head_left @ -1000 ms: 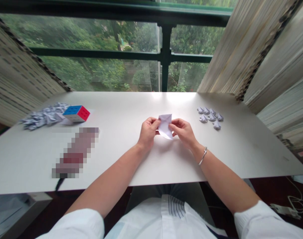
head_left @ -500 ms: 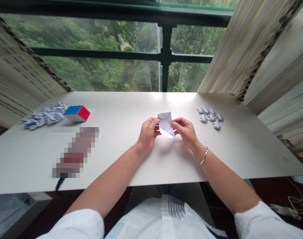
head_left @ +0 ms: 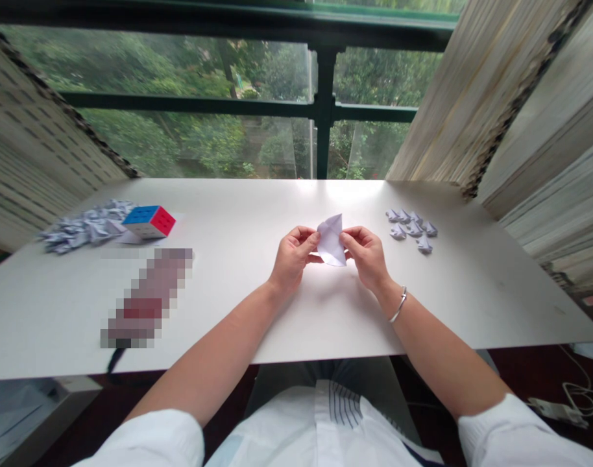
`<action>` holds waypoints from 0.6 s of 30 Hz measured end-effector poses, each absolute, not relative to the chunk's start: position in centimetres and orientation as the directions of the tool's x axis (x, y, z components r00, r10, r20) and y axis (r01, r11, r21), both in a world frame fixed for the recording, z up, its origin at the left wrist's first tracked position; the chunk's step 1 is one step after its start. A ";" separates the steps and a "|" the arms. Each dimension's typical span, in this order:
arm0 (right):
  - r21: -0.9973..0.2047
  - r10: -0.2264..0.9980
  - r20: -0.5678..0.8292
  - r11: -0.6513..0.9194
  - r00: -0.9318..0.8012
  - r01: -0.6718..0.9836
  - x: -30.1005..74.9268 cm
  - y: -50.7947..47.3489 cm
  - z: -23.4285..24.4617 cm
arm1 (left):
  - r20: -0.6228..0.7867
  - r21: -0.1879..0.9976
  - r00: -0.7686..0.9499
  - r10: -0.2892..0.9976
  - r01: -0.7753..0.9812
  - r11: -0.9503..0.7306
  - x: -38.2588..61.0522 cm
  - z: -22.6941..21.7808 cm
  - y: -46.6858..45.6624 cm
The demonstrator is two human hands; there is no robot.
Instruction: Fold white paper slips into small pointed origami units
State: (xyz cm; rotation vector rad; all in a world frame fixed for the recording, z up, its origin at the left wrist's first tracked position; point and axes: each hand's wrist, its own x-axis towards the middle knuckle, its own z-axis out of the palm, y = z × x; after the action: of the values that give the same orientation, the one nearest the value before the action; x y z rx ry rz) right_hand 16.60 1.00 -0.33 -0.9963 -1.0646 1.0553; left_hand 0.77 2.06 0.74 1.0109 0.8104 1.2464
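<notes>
**A creased paper (head_left: 331,242) is being held above a white surface (head_left: 238,214)**

The left hand (head_left: 293,255) is pinching the left edge of the paper, its thumb pressing on the face and other fingers curling behind. The right hand (head_left: 367,251) is gripping the opposite edge in the same fashion, so the small white sheet is standing tilted between the two, near the middle of the surface and just clear of it. A silvery bracelet (head_left: 400,305) is circling the right wrist, and a white shirt (head_left: 272,428) is filling the near edge of the view.

To the right of the hands, small folded paper pieces (head_left: 414,229) are lying in a loose group. Well to the left, a larger heap of folded paper (head_left: 89,227) is spreading toward the corner, and a blue, red and white puzzle cube (head_left: 150,222) is sitting beside it. Nearer the person, a pixelated object (head_left: 148,295) is lying aslant, its details hidden.

Behind the far edge, a green-framed window (head_left: 325,110) is looking out on leafy trees (head_left: 180,71), daylight glinting off the surface. A left curtain (head_left: 38,110) and a right curtain (head_left: 440,97) are slanting down at the sides. Below, a pale cable (head_left: 579,391) is coiling over the dark floor (head_left: 513,366) at right, and an open box (head_left: 75,395) is showing at left.
</notes>
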 end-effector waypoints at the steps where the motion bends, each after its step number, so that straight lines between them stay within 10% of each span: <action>1: -0.965 0.973 0.177 0.201 0.150 -0.168 16.6 1.0 -0.3 | 0.045 0.929 0.161 0.986 -0.369 0.017 0.8 0.7 2.1; 18: -0.969 0.983 0.162 0.176 0.092 -0.171 16.5 0.7 -0.1 | 0.154 0.970 0.165 0.974 -0.211 -0.118 1.0 0.2 1.8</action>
State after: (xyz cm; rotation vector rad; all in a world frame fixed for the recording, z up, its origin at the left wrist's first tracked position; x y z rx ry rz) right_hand 16.52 0.71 -0.05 -0.9905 -1.0983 1.1090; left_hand 0.96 1.78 0.18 1.2369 0.8603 1.2600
